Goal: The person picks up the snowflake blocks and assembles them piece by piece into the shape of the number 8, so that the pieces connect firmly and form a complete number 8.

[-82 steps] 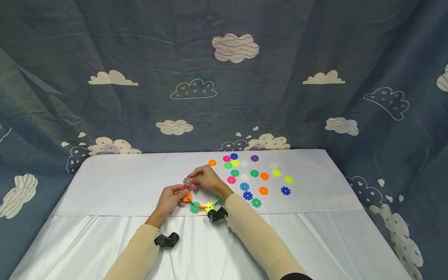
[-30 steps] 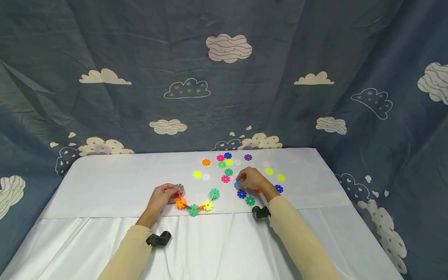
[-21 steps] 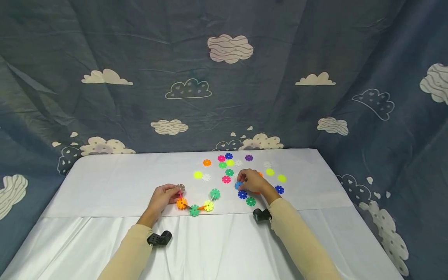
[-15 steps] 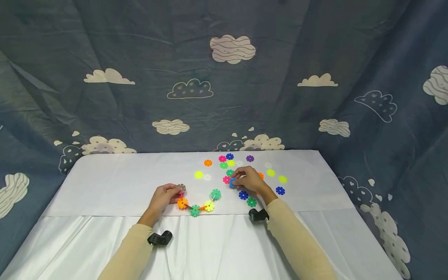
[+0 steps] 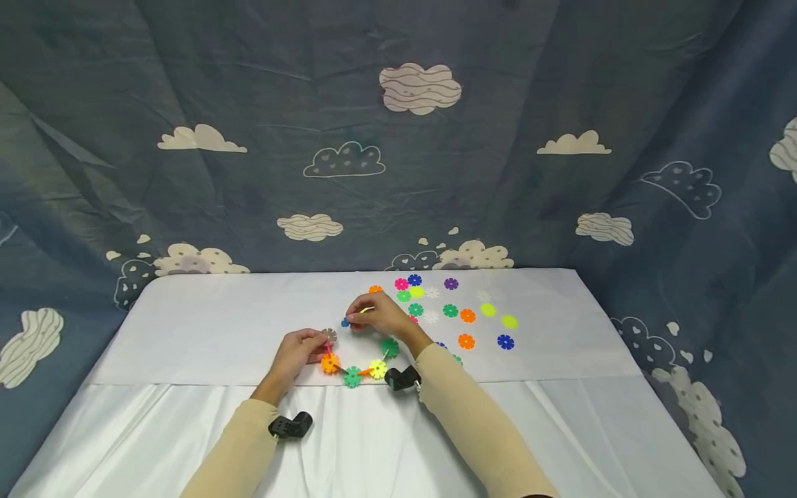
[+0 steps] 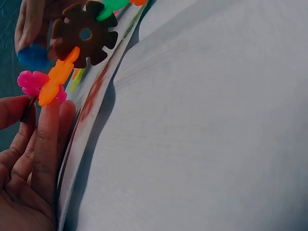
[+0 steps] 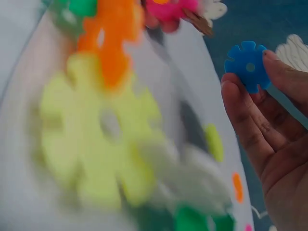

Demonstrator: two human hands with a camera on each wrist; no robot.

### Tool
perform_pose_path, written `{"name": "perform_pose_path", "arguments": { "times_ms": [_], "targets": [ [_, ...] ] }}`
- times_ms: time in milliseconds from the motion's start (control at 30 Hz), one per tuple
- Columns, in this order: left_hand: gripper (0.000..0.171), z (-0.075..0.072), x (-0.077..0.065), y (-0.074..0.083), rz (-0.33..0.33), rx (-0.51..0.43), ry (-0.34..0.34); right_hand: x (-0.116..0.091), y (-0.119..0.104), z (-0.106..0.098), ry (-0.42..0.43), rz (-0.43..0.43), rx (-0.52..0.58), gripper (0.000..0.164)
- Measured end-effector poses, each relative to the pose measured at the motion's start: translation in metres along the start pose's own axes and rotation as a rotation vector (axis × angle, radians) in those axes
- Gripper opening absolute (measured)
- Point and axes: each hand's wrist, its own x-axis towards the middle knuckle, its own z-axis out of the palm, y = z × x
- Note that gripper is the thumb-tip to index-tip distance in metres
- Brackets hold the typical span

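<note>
My left hand (image 5: 295,353) pinches a brown notched building disc (image 5: 330,335) at the left end of a curved chain. Along the chain I see a pink disc (image 6: 32,83), an orange disc (image 5: 330,363), a green disc (image 5: 352,377), a yellow disc (image 5: 377,369) and a green end disc (image 5: 389,347), slotted together with other discs standing on edge. Just above and right of that brown piece, my right hand (image 5: 382,318) holds a blue notched disc (image 7: 248,66) between thumb and fingers. The blue disc is apart from the chain.
Loose notched discs in several colours lie right of the chain, including a purple one (image 5: 451,283), an orange one (image 5: 466,341) and a dark blue one (image 5: 506,342). The right arm covers some. A white table (image 5: 205,332) meets a dark cloud-print curtain (image 5: 349,83) behind.
My right hand left the brown disc, went right to the loose discs, picked up the blue one and carried it left towards the chain's end. The left hand kept its hold on the chain.
</note>
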Motion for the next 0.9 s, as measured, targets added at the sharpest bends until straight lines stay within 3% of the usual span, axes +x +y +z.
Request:
{"name": "perform_pose_path", "arguments": {
  "times_ms": [200, 367, 633, 900],
  "targets": [
    [0.026, 0.006, 0.000, 0.001, 0.005, -0.013, -0.002, 0.004, -0.001, 0.011, -0.045, 0.035, 0.006, 0.015],
    [0.025, 0.006, 0.000, 0.002, 0.002, -0.011, 0.002, 0.010, 0.009, 0.013, -0.040, 0.010, -0.015, 0.015],
    [0.024, 0.005, 0.000, 0.004, -0.002, 0.003, 0.020, 0.013, 0.011, 0.016, -0.038, -0.087, -0.125, 0.010],
    [0.023, 0.007, -0.003, 0.002, -0.027, -0.007, 0.081, 0.014, 0.006, 0.023, 0.004, -0.154, -0.204, 0.007]
  ]
}}
